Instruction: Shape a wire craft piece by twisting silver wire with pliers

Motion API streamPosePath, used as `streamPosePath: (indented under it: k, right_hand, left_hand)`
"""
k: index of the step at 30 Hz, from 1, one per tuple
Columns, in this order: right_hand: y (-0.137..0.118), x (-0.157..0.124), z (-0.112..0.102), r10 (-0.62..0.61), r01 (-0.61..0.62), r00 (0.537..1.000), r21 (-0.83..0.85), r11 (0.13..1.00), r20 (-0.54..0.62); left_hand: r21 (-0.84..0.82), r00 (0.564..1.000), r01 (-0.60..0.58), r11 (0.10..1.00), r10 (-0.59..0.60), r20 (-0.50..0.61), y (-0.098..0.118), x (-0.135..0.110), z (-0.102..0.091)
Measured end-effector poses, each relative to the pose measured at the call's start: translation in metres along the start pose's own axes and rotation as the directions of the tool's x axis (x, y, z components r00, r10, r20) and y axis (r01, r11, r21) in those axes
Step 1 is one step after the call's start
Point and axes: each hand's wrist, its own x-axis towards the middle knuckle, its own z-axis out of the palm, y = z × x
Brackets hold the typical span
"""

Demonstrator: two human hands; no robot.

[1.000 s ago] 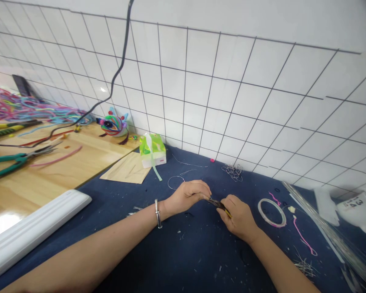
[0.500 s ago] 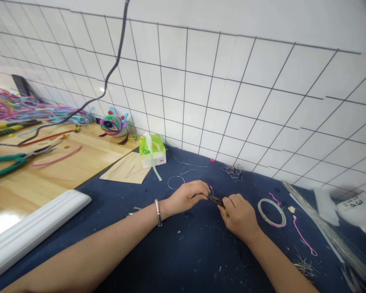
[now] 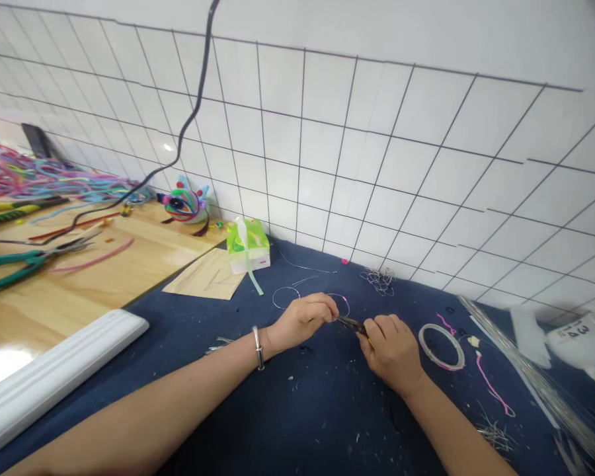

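Two hands work near the centre of the frame: the right hand (image 3: 391, 352) grips dark-nosed pliers (image 3: 353, 324), while the left hand (image 3: 302, 322) pinches a thin wire loop (image 3: 346, 300) at their tip. Farther out on the blue worktop (image 3: 277, 416) lie another wire ring (image 3: 285, 287), left of centre, and a white roll (image 3: 445, 365), lower right.

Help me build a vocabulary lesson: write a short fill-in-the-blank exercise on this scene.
1. The person's ____ hand grips pliers.
2. The bracelet is worn on the person's ____ arm.
3. The mat beneath the hands is dark ____.
4. The looped cord to the right of the white ring is ____.

Missing words: right; left; blue; pink.
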Motion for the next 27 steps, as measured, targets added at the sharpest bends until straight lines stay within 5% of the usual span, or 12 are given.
streamPosePath:
  k: [27]
  right_hand:
    - [0.0009, -0.0005, -0.0015, -0.011, 0.01, 1.0, 0.025, 1.0, 0.024]
  left_hand:
    - [-0.015, 0.997, -0.009, 1.0, 0.01, 0.071, -0.0048, -0.0019, -0.0024]
